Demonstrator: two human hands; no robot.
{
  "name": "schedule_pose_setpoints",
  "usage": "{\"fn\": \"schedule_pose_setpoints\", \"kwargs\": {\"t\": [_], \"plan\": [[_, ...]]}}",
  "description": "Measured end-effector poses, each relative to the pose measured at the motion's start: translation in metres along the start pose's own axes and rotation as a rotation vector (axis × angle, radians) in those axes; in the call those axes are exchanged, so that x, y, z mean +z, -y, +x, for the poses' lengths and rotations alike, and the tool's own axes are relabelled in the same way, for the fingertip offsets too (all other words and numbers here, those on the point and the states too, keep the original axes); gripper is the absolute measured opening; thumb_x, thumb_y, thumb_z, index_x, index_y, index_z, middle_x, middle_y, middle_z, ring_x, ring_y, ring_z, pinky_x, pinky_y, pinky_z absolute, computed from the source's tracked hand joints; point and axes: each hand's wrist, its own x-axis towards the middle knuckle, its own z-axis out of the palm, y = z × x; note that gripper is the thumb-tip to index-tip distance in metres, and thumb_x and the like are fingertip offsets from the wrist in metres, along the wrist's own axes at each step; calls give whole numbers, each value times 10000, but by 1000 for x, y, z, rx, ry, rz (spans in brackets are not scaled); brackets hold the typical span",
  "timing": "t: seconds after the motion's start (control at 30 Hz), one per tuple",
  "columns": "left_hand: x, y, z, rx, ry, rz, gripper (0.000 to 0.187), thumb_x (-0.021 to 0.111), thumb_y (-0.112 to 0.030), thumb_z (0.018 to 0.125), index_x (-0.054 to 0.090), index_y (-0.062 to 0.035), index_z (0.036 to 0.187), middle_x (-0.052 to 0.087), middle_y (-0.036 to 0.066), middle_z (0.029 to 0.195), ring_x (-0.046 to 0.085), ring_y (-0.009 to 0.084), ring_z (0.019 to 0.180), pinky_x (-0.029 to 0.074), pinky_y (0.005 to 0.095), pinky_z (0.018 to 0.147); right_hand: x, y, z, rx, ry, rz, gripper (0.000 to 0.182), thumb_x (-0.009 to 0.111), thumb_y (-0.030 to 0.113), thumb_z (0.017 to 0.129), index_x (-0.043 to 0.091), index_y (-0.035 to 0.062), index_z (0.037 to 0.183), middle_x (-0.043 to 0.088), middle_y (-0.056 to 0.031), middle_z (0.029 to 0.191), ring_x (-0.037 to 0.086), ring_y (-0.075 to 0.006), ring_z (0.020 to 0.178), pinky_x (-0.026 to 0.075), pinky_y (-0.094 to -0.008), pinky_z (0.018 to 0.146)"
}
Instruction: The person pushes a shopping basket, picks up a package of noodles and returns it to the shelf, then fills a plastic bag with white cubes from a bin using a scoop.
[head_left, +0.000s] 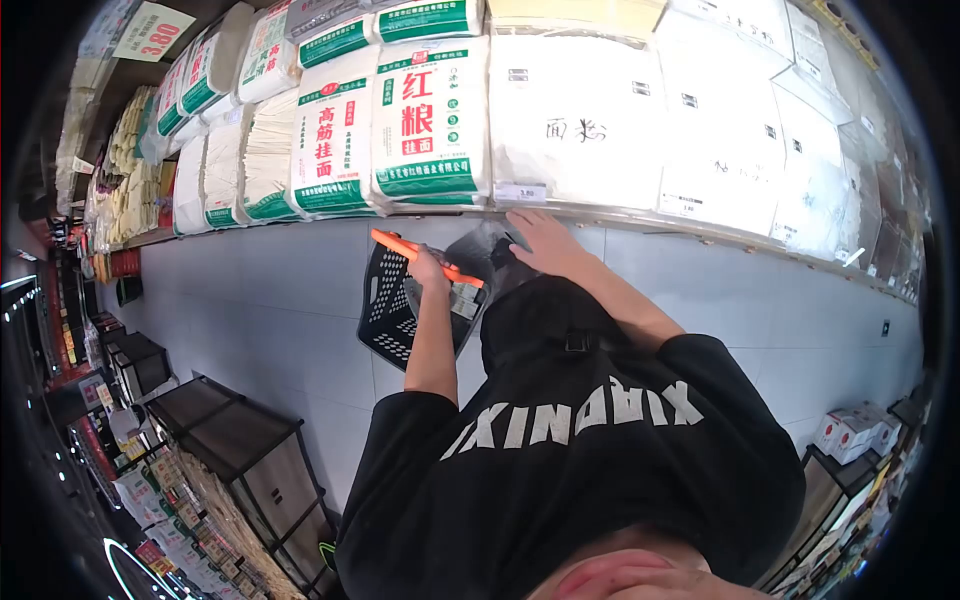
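Observation:
My left hand is closed around the orange handle of a black shopping basket with perforated walls. The basket hangs in front of me, low on my left. Inside it lies a packaged item, partly covered by the handle. My right hand reaches to the shelf's front edge, its fingers stretched out and apart. Beside it is a crumpled, see-through plastic sheet or bag, partly hanging over the basket.
A low shelf runs across the front. On it stand bagged dried noodles with green and red print, and white flour sacks with price labels. Behind on the left is a dark rack; boxes stand at the right. Grey tiles cover the floor.

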Motion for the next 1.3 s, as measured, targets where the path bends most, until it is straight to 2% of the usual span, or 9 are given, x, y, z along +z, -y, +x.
{"fn": "schedule_pose_setpoints", "kwargs": {"t": [0.17, 0.5, 0.57, 0.7, 0.73, 0.87, 1.0, 1.17, 1.3], "plan": [[-47, 87, -34, 164, 112, 204, 126, 579, -133, 915, 518, -49, 844, 474, 35, 564, 485, 163, 444, 413, 324, 427, 5, -23, -80, 302, 74, 89, 618, 619, 323, 915, 434, -21, 1394, 538, -234, 1339, 526, -403, 1227, 440, -464, 1029], [-143, 151, -180, 95, 320, 921, 234, 658, -212, 875, 656, 19, 837, 605, 89, 561, 596, 186, 438, 461, 353, 431, 62, 53, -141, -197, 127, -29, 698, 666, 106, 780, 429, 29, 1432, 377, -206, 1520, 369, -359, 1400, 351, -474, 1122], [-160, 153, -202, 196, 402, 1040, 262, 667, -223, 822, 674, 22, 912, 685, 182, 724, 692, 284, 623, 535, 414, 600, 78, 59, -151, -343, 185, -177, 659, 659, 88, 765, 479, 32, 1396, 372, -190, 1532, 364, -351, 1409, 315, -479, 1146], [-204, 177, -203, 319, 575, 1217, 305, 693, -266, 793, 689, -8, 956, 686, 260, 840, 688, 405, 817, 535, 470, 750, 99, 71, -169, -274, 562, -216, 357, 688, 152, 701, 678, 33, 1038, 652, -128, 1209, 510, -271, 1267, 288, -461, 1169], [-211, 176, -206, 299, 620, 1248, 310, 699, -276, 791, 691, -14, 956, 683, 266, 854, 680, 423, 845, 532, 479, 766, 109, 72, -178, -348, 438, -278, 207, 711, 190, 660, 701, 65, 825, 717, -102, 914, 645, -260, 1024, 375, -459, 1098], [-255, 187, -206, 452, 733, 1288, 320, 717, -307, 786, 685, -15, 912, 691, 247, 874, 661, 438, 886, 524, 505, 789, 134, 91, -210, -313, 665, -311, 166, 698, 196, 639, 732, 53, 717, 700, -152, 708, 698, -337, 704, 547, -467, 746], [-300, 181, -217, 635, 761, 1394, 258, 700, -304, 772, 696, -57, 849, 696, 215, 829, 682, 408, 849, 532, 492, 787, 146, 136, -252, -98, 812, -254, 237, 677, 236, 712, 757, 52, 837, 732, -173, 859, 711, -348, 867, 565, -447, 749], [-353, 171, -213, 814, 773, 1580, 227, 689, -310, 783, 689, -83, 774, 705, 173, 792, 695, 378, 783, 544, 477, 706, 207, 177, -325, 177, 644, -21, 293, 674, 278, 732, 734, 9, 832, 707, -230, 853, 695, -396, 834, 556, -477, 738], [-389, 151, -190, 957, 838, 1636, 185, 744, -264, 724, 678, -104, 791, 687, 148, 841, 668, 351, 893, 519, 475, 817, 243, 225, -351, 332, 529, 102, 396, 669, 388, 825, 726, 7, 917, 698, -253, 862, 686, -420, 848, 540, -497, 776]]}}
